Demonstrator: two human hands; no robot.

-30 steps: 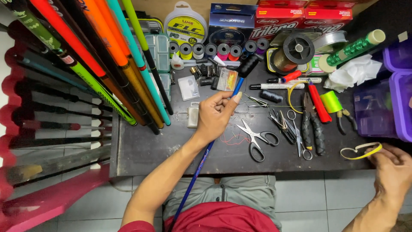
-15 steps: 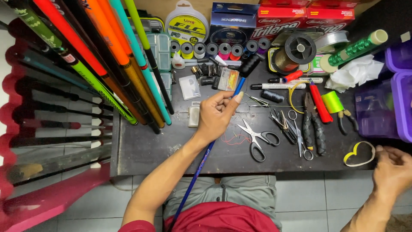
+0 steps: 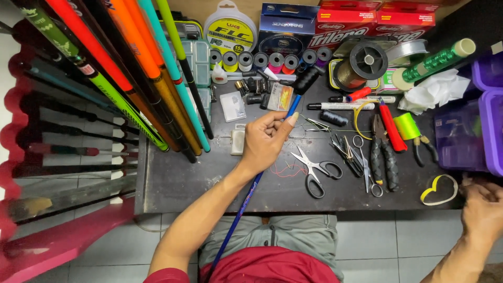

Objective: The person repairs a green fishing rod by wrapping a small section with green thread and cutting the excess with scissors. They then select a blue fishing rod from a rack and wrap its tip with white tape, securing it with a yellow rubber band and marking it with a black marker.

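Right hand (image 3: 484,207) has drawn back right, off yellow tape loop (image 3: 439,189) at table (image 3: 178,183) edge; grip unclear. Left hand (image 3: 264,141) pinches blue rod (image 3: 246,202).

Dark worktable (image 3: 173,183) over grey-tiled floor (image 3: 387,246)

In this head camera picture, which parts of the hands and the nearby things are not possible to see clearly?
- Right hand: fingers cut off by the right edge of the head view; any contact with the yellow tape loop is unclear.
- Thin blue rod: the left hand covers its middle; its lower end goes behind the red shirt.
- Purple plastic boxes: cut off by the right edge; contents blurred.
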